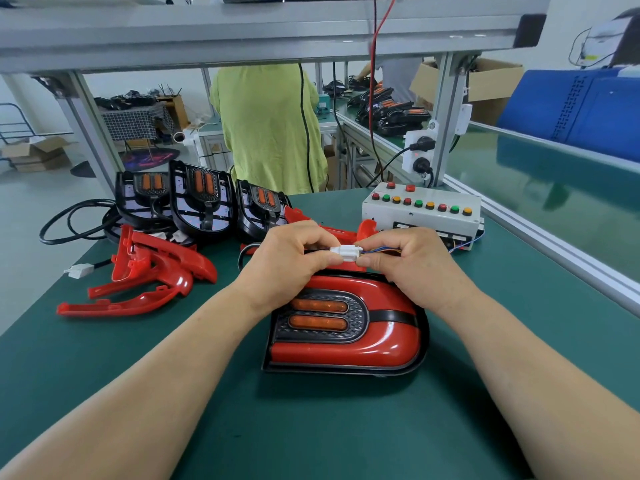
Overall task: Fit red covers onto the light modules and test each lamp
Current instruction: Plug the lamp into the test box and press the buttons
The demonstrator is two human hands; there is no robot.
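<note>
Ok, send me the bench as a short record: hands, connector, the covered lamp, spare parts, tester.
left hand: pinches white connector, black-cable side
right hand: pinches same connector, coloured-wire side
mated: cannot tell
covered lamp: flat on green mat, under the hands
red covers: loose pile, left
bare modules: three, back left
test box: back right, coloured buttons

Lamp w/ red cover [346,344] lies flat on green bench [311,431]. Above lamp's far edge, L hand [291,259] & R hand [414,263] pinch white connector [346,253] between them; thin wires [388,251] exit on R side. Test box [420,213] w/ coloured buttons sits behind-right of lamp. Loose red covers [152,271] lie left of lamp, 3 uncovered modules [204,202] behind-left.
</note>
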